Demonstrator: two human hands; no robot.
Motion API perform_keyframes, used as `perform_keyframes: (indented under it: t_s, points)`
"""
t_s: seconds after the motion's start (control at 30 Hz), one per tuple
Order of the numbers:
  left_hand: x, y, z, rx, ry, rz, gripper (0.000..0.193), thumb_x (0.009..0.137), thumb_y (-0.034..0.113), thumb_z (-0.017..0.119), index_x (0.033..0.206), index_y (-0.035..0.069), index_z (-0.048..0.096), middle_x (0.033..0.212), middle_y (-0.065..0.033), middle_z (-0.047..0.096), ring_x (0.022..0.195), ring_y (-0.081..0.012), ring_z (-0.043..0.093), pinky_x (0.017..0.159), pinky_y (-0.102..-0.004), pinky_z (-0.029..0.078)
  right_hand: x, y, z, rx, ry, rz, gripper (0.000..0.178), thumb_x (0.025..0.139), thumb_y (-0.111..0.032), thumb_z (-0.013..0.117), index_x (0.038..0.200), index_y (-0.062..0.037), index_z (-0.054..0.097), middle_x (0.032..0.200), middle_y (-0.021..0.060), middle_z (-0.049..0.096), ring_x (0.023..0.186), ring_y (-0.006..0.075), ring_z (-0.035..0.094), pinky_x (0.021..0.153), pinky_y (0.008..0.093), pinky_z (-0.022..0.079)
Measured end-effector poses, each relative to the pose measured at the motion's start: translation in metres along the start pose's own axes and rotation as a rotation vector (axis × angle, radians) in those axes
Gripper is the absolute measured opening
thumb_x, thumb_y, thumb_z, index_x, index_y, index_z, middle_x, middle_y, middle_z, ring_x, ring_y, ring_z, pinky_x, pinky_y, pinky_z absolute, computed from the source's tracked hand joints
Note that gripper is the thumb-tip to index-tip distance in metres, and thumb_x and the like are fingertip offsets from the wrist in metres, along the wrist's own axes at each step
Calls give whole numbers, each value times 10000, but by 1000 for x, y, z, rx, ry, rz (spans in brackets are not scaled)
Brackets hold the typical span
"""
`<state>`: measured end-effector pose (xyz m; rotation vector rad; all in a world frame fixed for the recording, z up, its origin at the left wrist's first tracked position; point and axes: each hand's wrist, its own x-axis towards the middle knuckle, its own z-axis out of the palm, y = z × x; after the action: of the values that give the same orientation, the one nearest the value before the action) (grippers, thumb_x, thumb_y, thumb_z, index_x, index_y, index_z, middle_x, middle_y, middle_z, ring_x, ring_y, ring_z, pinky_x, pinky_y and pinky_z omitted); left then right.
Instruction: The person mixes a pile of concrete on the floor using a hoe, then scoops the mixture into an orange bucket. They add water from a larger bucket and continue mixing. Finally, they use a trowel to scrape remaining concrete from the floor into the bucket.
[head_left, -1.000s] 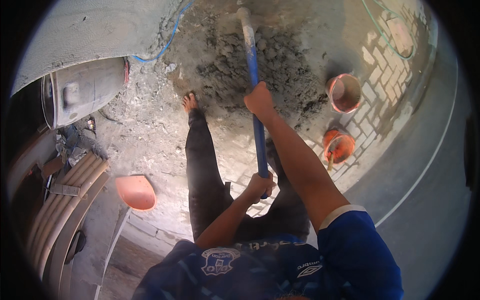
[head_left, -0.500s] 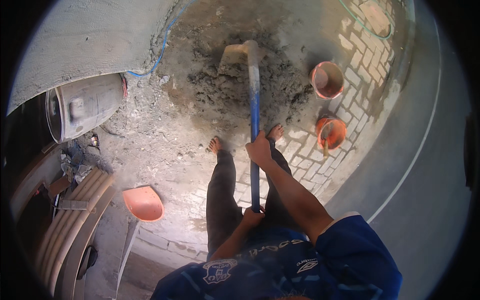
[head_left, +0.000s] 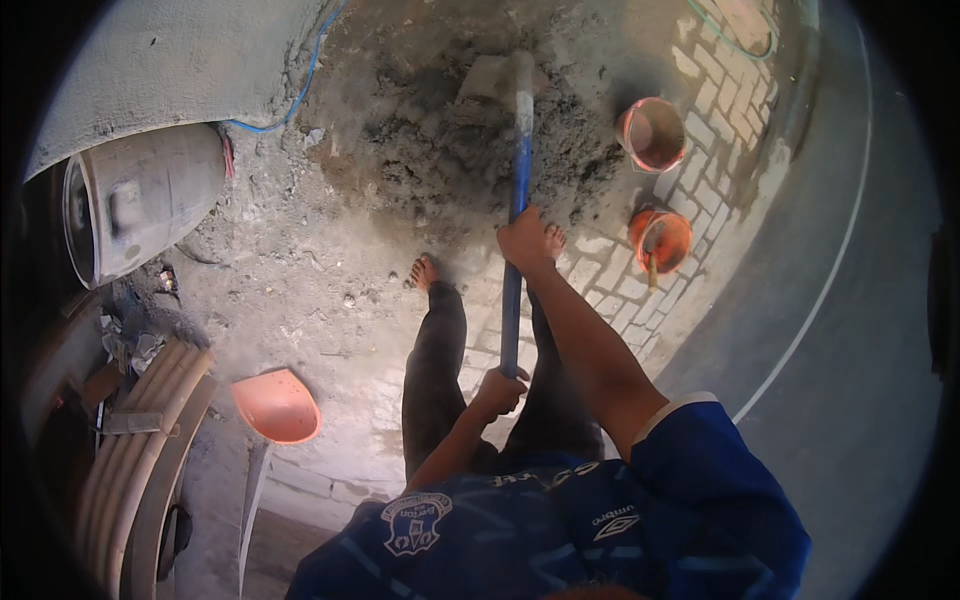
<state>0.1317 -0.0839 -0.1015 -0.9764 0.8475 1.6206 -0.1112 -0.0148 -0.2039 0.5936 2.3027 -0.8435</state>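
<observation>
Both my hands are closed round the blue handle of a hoe (head_left: 517,185). My right hand (head_left: 530,243) grips it partway along, above my feet. Lower down, close to my body, my left hand (head_left: 500,391) wraps round the handle's near end. At the far end the hoe's flat, mortar-coated blade (head_left: 487,78) meets a heap of wet grey mortar (head_left: 430,145); how deep its edge sits in the heap I cannot tell. The heap spreads over the ground just beyond my bare feet.
Two orange buckets, an upper one (head_left: 653,135) and a lower one (head_left: 662,243) with a tool handle in it, stand right on the pavers. At left lie a grey drum (head_left: 150,200), curved pipes (head_left: 150,420) and an orange scoop-shaped pan (head_left: 278,405). A blue hose (head_left: 310,85) edges the wall.
The hoe and both hands have moved away from my body, and its blade has shifted farther over the mortar heap. Both hands keep their grip. The whole view has shifted slightly.
</observation>
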Motion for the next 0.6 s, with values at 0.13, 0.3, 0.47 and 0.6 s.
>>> perform_keyframes:
  t_s: [0.13, 0.3, 0.47, 0.6]
  points:
    - [-25, -34, -1, 80, 221, -99, 246, 723, -8, 673, 963, 42, 651, 582, -39, 549, 435, -133, 529, 406, -295, 414, -40, 18, 22, -41, -83, -13, 435, 779, -54, 573, 1155, 98, 417, 944, 351, 640, 936, 477, 651, 811, 516, 517]
    - [-32, -89, 13, 271, 237, 83, 228, 719, 26, 687, 946, 47, 697, 618, -22, 586, 532, -116, 571, 513, -290, 466, -91, 5, -25, -56, -140, 30, 456, 785, -63, 588, 1168, 83, 388, 888, 331, 637, 892, 482, 652, 789, 514, 517]
    - [-4, -76, 19, 506, 392, 400, 235, 733, 18, 680, 965, 50, 689, 611, -8, 579, 503, -101, 542, 483, -282, 438, -85, -23, -78, 93, -85, 33, 463, 801, -75, 627, 1159, 76, 376, 849, 310, 633, 855, 472, 658, 720, 497, 533]
    - [-7, 5, 38, 284, 343, 9, 344, 746, -12, 682, 1083, 22, 624, 600, -17, 557, 471, -106, 531, 423, -270, 411, -11, -15, -54, 93, -63, -8, 477, 807, -107, 653, 1147, 98, 389, 804, 270, 642, 733, 445, 659, 673, 480, 533]
